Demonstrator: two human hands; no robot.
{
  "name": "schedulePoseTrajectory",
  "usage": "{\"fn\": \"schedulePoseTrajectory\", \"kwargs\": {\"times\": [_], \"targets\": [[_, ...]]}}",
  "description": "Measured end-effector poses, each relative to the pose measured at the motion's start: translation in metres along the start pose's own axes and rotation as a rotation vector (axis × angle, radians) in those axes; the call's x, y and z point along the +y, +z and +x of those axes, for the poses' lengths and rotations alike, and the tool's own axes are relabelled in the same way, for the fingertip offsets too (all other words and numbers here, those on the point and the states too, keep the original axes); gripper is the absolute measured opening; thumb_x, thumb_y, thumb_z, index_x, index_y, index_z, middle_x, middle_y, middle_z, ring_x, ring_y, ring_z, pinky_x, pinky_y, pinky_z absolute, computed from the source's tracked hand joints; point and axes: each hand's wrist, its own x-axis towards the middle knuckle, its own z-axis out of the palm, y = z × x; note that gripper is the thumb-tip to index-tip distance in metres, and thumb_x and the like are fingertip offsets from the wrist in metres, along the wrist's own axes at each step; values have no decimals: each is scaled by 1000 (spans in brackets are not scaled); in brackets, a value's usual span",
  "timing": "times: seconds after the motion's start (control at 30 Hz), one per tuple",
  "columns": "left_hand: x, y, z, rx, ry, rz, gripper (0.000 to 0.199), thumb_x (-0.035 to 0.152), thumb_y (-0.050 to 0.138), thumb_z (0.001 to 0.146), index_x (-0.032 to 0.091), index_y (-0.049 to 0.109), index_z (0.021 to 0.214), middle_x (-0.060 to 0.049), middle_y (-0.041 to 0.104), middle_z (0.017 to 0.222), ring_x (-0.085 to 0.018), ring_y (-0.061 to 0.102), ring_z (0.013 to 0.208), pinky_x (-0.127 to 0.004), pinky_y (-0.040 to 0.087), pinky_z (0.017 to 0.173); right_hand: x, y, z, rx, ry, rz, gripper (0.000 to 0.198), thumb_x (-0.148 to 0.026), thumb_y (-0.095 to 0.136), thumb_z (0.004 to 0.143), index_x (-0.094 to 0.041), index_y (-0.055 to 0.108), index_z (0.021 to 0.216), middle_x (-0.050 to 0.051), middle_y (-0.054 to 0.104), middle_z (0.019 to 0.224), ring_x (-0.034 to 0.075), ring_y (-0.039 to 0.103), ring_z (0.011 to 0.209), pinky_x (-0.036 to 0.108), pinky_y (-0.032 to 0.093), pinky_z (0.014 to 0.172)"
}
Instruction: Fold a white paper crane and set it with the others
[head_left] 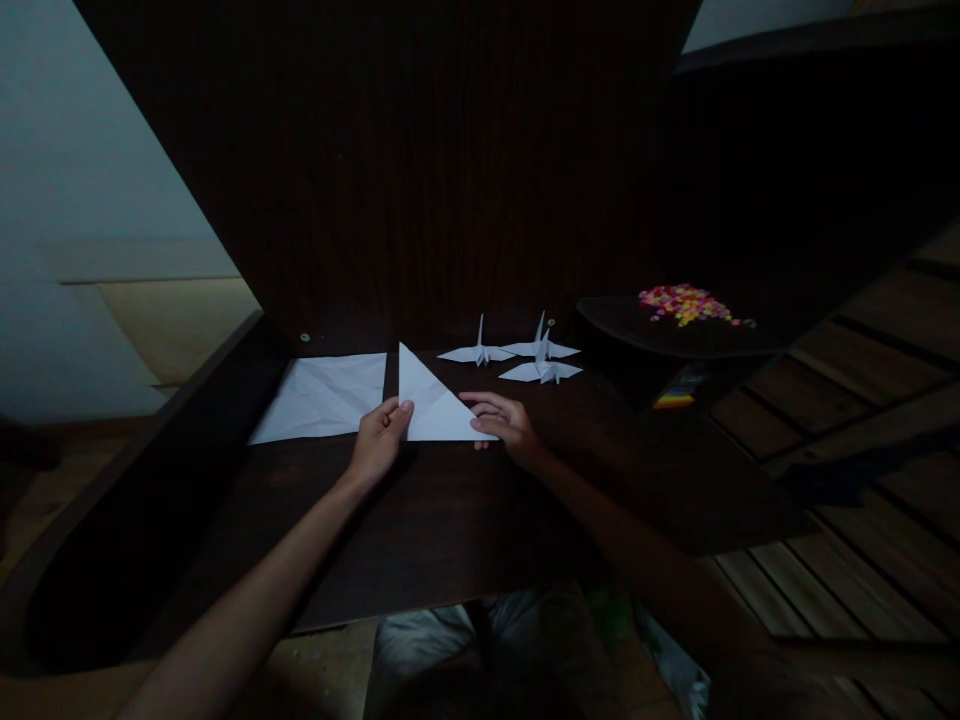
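A white sheet of paper folded into a triangle is held up between my two hands over the dark desk. My left hand pinches its left edge, thumb on the front face. At the lower right corner my right hand grips it with the thumb in front and some fingers behind. A creased white paper sheet lies flat just left of my left hand. Behind my right hand stand folded paper cranes, one at the left and two close together, the nearer crane partly covering the farther crane.
A raised dark shelf at the right bears a pile of small colourful pieces. Below it is a small object with a rainbow-striped edge. A tall dark panel closes off the back, and a side board bounds the left.
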Motion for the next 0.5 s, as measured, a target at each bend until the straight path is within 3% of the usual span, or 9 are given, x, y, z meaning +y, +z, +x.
{"fn": "schedulePoseTrajectory", "kwargs": {"times": [0.1, 0.2, 0.3, 0.5], "targets": [[1, 2, 0, -44, -37, -94, 39, 50, 71, 72, 15, 63, 87, 1, 62, 63, -12, 56, 57, -20, 41, 53, -1, -2, 4, 18, 40, -46, 27, -28, 73, 62, -14, 71, 85, 0, 66, 70, 12, 58, 59, 22, 42, 52], [3, 4, 0, -65, -70, -157, 48, 46, 74, 69, 15, 61, 104, 2, 65, 65, -13, 60, 58, -21, 44, 56, 0, -2, 6, -11, 82, -44, 17, -30, 72, 62, -14, 69, 67, -2, 60, 56, 9, 51, 52, 20, 35, 49], [6, 6, -1, -72, -104, -167, 62, 45, 76, 67, 16, 54, 116, 2, 66, 63, -14, 61, 55, -22, 45, 55, 2, -2, 7, -65, 118, -6, 20, -33, 71, 63, -14, 66, 64, -5, 51, 47, 7, 42, 43, 19, 28, 41], [8, 10, -3, -70, -107, -229, 65, 42, 78, 66, 18, 49, 120, 2, 65, 63, -15, 62, 55, -23, 46, 53, 3, -1, 6, -229, 215, 16, 24, -36, 72, 64, -15, 60, 65, -5, 52, 49, 7, 46, 40, 19, 33, 37]]}}
